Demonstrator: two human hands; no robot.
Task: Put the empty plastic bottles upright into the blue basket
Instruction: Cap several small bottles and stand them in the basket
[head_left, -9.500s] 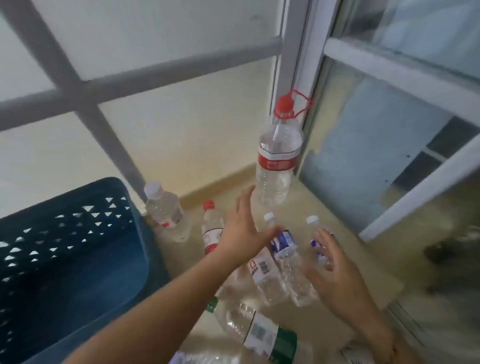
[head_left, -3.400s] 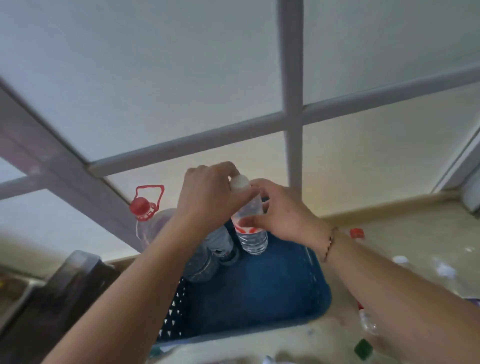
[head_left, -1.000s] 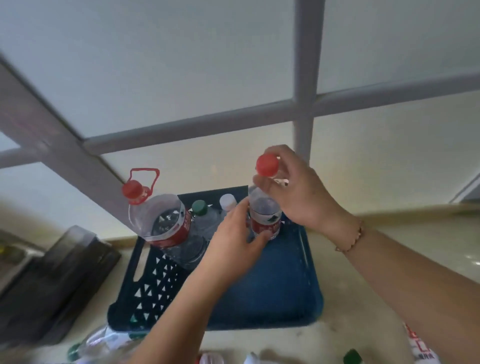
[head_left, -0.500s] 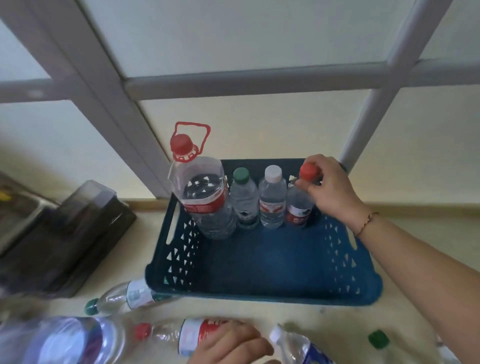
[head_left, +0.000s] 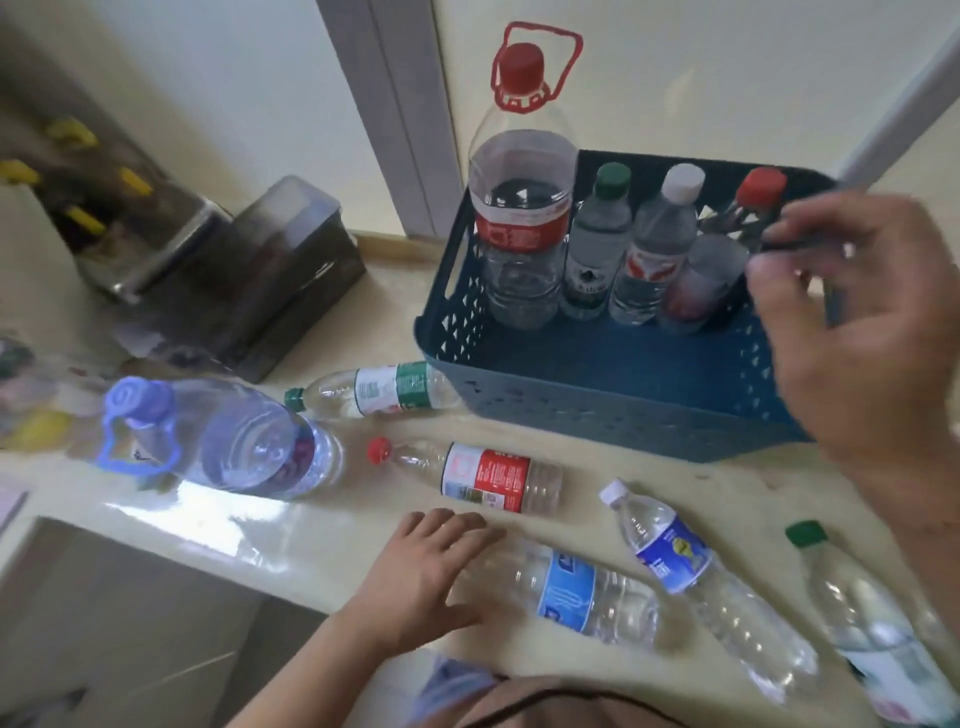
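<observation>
The blue basket (head_left: 597, 410) sits at the back right of the counter. Along its far wall stand a big red-capped jug (head_left: 522, 228) and three small upright bottles, green-capped (head_left: 597, 244), white-capped (head_left: 657, 244) and red-capped (head_left: 727, 260). My right hand (head_left: 857, 332) hovers blurred over the basket's right side, fingers apart, holding nothing. My left hand (head_left: 431, 577) lies spread on the counter, its fingertips at the end of a lying blue-labelled bottle (head_left: 571, 592). Other bottles lie flat: red-labelled (head_left: 483, 478), green-labelled (head_left: 384, 389), white-capped blue-labelled (head_left: 675, 556), green-capped (head_left: 862, 618).
A large blue-capped jug (head_left: 223, 441) lies on its side at the left. A dark box (head_left: 280, 275) and blurred clutter stand at the back left. The counter's front edge (head_left: 197, 540) drops off in front of my left hand. A wall with grey bars rises behind the basket.
My right hand has let go of the red-capped bottle, which stands in the basket, and has pulled back. My left hand has shifted right from the red-labelled bottle toward the blue-labelled one. The view tilted down.
</observation>
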